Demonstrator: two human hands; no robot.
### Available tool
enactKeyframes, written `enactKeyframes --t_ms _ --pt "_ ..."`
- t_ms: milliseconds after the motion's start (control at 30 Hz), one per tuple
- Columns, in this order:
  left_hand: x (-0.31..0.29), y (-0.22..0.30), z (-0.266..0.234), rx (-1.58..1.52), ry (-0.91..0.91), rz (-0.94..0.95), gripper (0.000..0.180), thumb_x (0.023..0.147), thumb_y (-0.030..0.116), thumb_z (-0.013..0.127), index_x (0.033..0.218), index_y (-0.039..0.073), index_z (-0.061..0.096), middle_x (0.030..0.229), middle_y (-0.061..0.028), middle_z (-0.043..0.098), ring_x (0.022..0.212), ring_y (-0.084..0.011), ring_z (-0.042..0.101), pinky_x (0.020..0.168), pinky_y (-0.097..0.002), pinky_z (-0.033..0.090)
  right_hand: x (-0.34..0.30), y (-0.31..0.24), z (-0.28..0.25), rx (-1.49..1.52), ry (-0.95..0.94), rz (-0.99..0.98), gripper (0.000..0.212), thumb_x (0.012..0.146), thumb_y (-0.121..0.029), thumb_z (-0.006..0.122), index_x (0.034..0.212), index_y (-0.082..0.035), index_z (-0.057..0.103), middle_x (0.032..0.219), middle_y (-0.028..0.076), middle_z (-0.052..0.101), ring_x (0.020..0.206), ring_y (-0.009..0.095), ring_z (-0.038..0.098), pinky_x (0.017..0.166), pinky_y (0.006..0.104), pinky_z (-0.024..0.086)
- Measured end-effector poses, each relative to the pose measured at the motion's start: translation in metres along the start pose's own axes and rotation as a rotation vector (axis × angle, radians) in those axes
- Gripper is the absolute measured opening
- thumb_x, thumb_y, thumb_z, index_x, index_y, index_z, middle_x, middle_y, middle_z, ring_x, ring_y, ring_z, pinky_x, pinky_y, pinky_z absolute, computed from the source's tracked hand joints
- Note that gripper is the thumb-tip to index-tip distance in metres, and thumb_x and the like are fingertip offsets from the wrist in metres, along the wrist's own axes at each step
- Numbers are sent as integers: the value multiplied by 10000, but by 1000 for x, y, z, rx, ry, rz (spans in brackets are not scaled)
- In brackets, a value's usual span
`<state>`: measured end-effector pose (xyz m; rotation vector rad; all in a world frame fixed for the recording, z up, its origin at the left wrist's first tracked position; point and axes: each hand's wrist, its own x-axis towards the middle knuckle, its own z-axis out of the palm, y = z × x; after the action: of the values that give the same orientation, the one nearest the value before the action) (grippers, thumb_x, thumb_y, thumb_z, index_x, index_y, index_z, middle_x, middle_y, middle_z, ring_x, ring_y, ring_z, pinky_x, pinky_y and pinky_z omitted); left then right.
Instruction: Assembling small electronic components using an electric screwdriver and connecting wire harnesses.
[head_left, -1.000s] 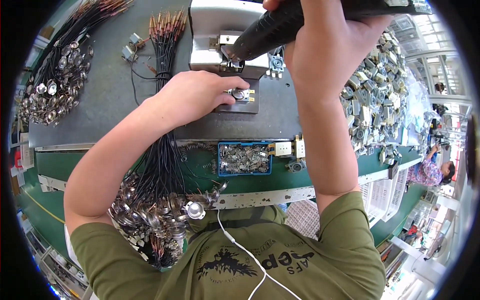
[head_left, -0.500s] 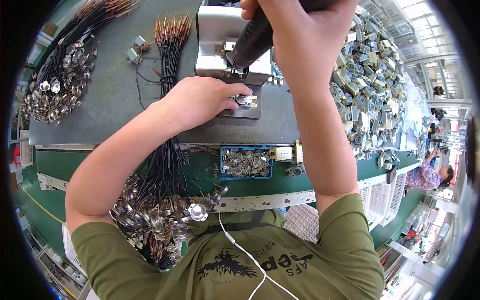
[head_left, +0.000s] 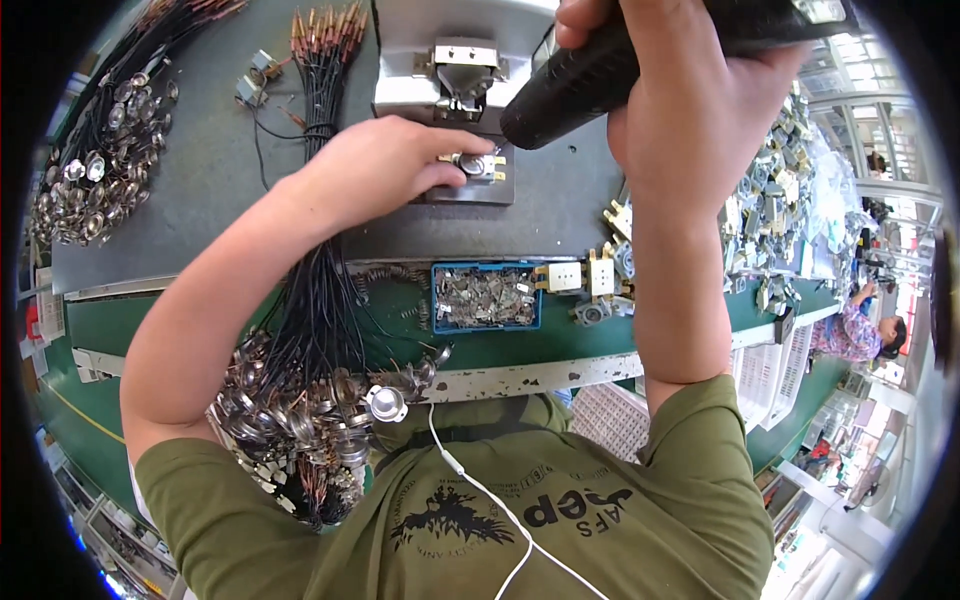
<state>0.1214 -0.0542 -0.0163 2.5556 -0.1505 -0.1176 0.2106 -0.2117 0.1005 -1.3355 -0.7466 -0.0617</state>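
In my right hand [head_left: 690,130] is a black power screwdriver [head_left: 580,90], fingers wrapped round its body. Its tapered nose points down and left, close to the far right corner of a flat metal block [head_left: 475,193]. My left hand [head_left: 375,170] pinches a small part with a round metal disc and brass terminals [head_left: 478,166] between thumb and forefinger, on top of that block. Just behind it stands a light metal fixture [head_left: 405,60] with a bracket-like piece [head_left: 465,68] mounted on its front. The screwdriver's tip is hard to make out.
Bundled black wires [head_left: 325,100] run under my left forearm to metal cups. More wired cups [head_left: 100,180] lie at far left. A blue tray of small metal pieces [head_left: 485,298] sits near the edge, beside white blocks [head_left: 564,277]. Switch-like parts [head_left: 755,215] heap up at right; a person [head_left: 850,330] is beyond.
The screwdriver has moved right with my right hand, away from the front of the fixture, uncovering the bracket-like piece. My left hand keeps its pinch on the part. The whole view has shifted slightly.
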Motion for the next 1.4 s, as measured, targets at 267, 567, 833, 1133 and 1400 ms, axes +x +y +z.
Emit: enactKeyframes --t_ms 267,567,833,1133,1400 --pt "2 -3 0 37 -17 3 394 989 336 651 1380 296 643 922 -137 722 926 -342 699 827 -462 542 -14 30 -6 86 17 -7 172 900 37 768 980 6 619 805 49 682 638 93 644 557 241 525" --pt "2 -2 0 60 -41 1 382 989 359 645 1359 267 649 942 -140 729 946 -338 702 833 -463 545 -3 62 3 442 -172 -400 268 884 65 771 1043 7 564 858 62 685 693 101 657 591 241 532" --pt "-1 -3 4 66 -20 11 361 988 340 641 1328 220 653 989 -139 742 969 -349 707 839 -469 549 -22 46 4 249 -118 -198 254 871 51 786 1025 7 589 829 41 683 703 101 665 606 244 539" --pt "-3 -6 5 129 53 97 341 988 307 638 1305 185 660 1032 -141 742 988 -357 701 836 -470 551 -24 57 1 130 -156 -321 485 858 46 792 1215 15 466 948 81 687 798 137 699 680 270 587" --pt "-6 -11 14 260 124 153 340 987 299 638 1303 176 662 1019 -117 741 980 -323 708 828 -452 560 -31 58 9 312 -76 -199 492 884 32 773 1247 4 443 967 81 679 798 151 703 689 277 601"
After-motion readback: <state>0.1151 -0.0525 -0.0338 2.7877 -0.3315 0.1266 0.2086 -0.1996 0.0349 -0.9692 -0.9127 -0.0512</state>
